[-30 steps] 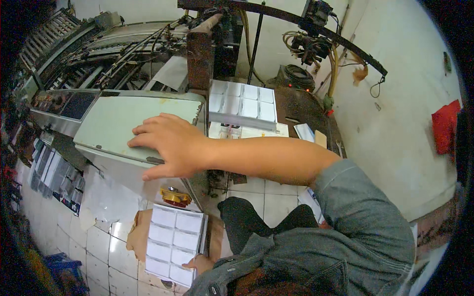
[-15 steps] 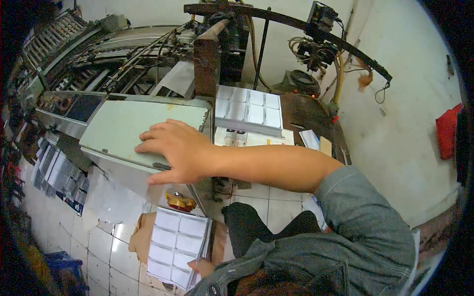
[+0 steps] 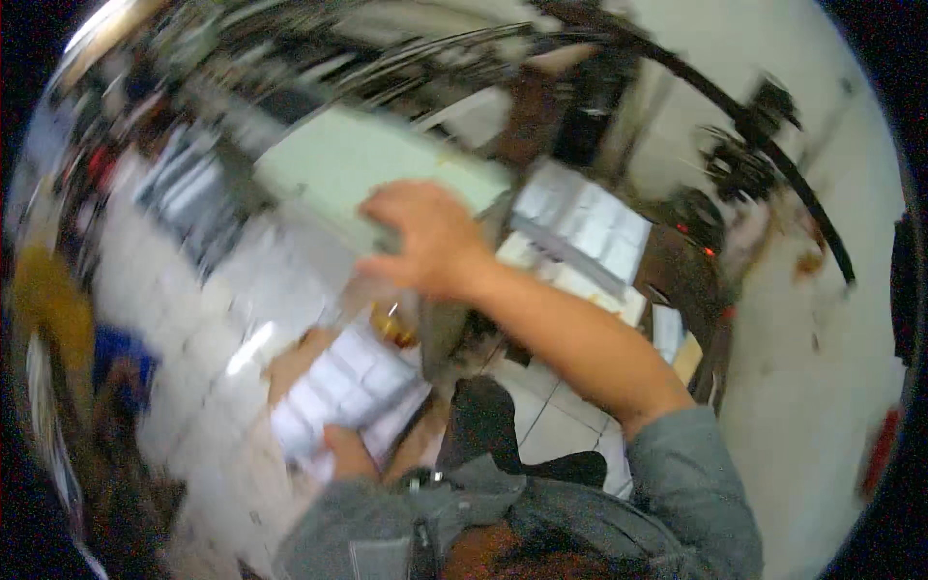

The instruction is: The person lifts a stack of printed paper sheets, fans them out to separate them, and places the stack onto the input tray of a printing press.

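Note:
My right hand (image 3: 425,237) reaches across at the front edge of a pale green machine cover (image 3: 387,159). Thumb and fingers are apart and bent, with nothing seen between them. Low on the left, my left hand (image 3: 350,454) grips the near edge of a stack of white printed sheets (image 3: 343,387). Its thumb lies on top; the other fingers are hidden. A yellow and red knob (image 3: 391,324) sits on the machine's side, just above the stack. Motion blurs much of the picture.
Another stack of printed sheets (image 3: 585,222) lies on a dark table (image 3: 691,266) to the right of the machine. Wrapped bundles (image 3: 188,184) stand on the left. A blue crate (image 3: 126,362) is on the tiled floor (image 3: 227,387). A dark curved bar (image 3: 715,92) arches across the upper right.
The view has turned, so the machine and both stacks appear shifted and tilted. My right hand has moved to the cover's front edge, its fingers more bent. More of my left hand shows.

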A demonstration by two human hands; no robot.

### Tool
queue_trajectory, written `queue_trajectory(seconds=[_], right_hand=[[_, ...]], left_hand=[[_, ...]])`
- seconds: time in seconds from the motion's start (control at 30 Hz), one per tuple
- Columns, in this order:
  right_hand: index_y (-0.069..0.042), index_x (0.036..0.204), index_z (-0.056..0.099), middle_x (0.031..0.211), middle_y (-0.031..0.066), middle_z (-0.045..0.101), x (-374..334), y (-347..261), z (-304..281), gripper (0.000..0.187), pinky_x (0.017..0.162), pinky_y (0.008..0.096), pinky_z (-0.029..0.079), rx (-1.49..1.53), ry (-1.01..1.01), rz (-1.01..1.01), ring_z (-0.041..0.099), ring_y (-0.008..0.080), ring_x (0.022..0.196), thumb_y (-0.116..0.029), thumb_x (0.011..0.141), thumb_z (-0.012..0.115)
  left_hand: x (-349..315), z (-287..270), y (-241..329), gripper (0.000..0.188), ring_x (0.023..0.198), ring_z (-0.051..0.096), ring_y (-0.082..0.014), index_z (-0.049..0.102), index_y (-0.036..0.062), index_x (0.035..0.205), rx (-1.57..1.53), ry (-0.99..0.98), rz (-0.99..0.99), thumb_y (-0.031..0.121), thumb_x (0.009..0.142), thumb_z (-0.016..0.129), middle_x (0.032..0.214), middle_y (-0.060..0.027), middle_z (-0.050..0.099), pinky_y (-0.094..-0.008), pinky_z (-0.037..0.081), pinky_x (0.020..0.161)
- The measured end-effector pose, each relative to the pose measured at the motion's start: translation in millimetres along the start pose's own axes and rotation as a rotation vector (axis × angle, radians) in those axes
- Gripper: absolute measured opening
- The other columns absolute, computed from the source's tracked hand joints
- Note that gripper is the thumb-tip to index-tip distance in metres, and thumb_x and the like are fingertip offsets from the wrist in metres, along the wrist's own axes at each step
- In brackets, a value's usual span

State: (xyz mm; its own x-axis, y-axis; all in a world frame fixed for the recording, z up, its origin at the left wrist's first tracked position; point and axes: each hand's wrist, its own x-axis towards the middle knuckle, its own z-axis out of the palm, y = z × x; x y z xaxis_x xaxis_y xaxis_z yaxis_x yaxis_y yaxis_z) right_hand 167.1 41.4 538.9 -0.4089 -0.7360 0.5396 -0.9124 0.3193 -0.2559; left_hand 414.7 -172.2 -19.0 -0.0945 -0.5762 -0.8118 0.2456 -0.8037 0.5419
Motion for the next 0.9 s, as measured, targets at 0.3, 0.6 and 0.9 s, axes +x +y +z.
queue_trajectory(seconds=[0.3, 0.6, 0.9], right_hand=[[-0.006, 0.106, 0.06, 0.113, 0.0152, 0.056, -18, 15, 12, 0.054, 0.091, 0.0383, 0.039, -0.052, 0.064, 0.087, 0.051, 0.0309, 0.105, -0.045, 0.069, 0.064], [-0.007, 0.103, 0.059, 0.101, 0.0129, 0.06, -60, -38, 8, 0.046, 0.085, 0.0414, 0.04, 0.122, 0.52, -0.302, 0.053, 0.0323, 0.096, -0.034, 0.067, 0.068], [0.001, 0.125, 0.036, 0.127, 0.0179, 0.042, -184, -127, 108, 0.085, 0.095, 0.039, 0.035, 0.998, -0.15, 0.365, 0.044, 0.0277, 0.115, -0.027, 0.059, 0.081]], left_hand=[[-221, 96, 243, 0.047, 0.093, 0.059, -0.0317, 0.053, -0.0011, 0.107, 1.217, 0.004, 0.91, 0.021, 0.066, 0.058, 0.099, -0.0212, 0.061, -0.0374, 0.045, 0.082], [-439, 51, 376, 0.047, 0.086, 0.06, -0.0311, 0.053, 0.008, 0.111, 1.685, -0.247, 1.497, 0.019, 0.067, 0.066, 0.091, -0.0198, 0.061, -0.0367, 0.045, 0.076], [-636, 10, 353, 0.046, 0.092, 0.054, -0.0149, 0.052, 0.0, 0.111, 1.451, -0.764, 1.437, -0.001, 0.066, 0.064, 0.097, -0.0058, 0.06, -0.028, 0.042, 0.081]])
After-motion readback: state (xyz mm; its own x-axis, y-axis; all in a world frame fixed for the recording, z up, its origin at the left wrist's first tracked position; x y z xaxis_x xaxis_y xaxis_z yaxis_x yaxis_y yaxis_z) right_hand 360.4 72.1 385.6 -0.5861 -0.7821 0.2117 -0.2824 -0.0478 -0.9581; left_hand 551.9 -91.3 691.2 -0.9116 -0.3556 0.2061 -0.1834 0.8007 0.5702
